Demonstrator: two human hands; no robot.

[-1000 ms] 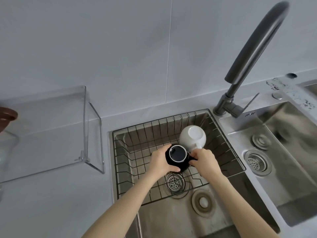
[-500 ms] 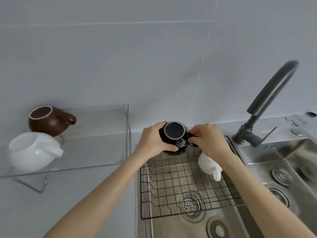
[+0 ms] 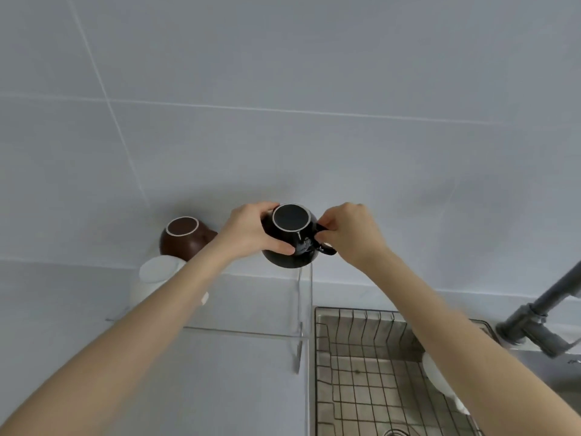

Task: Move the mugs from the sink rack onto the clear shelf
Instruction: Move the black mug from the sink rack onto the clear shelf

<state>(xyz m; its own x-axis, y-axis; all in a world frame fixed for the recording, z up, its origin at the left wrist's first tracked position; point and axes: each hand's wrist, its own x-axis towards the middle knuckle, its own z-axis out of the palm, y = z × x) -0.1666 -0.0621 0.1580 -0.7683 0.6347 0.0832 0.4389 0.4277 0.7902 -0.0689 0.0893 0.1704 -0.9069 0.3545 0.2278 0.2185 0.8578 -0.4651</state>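
A round-bellied glossy black ceramic mug with a pale ring around its flat dark top face is held in the air by both hands, above the right end of the clear acrylic shelf. Whether that ringed face is the mouth or the foot cannot be told. Its black loop handle juts out to the right. The left hand wraps the mug's left side, thumb pressed low on the front of the belly and fingers curled over the far upper edge. The right hand pinches the handle between thumb and fingertips. The mug sits between the two hands, touching both.

On the shelf's left part stand a brown glazed mug with a pale rim ring, and in front of it a white mug, partly hidden by the left forearm. To the right, the steel sink carries a black wire rack; another white mug lies at the rack's right side, mostly hidden behind the right forearm. A grey metal faucet rises at the sink's far right corner.
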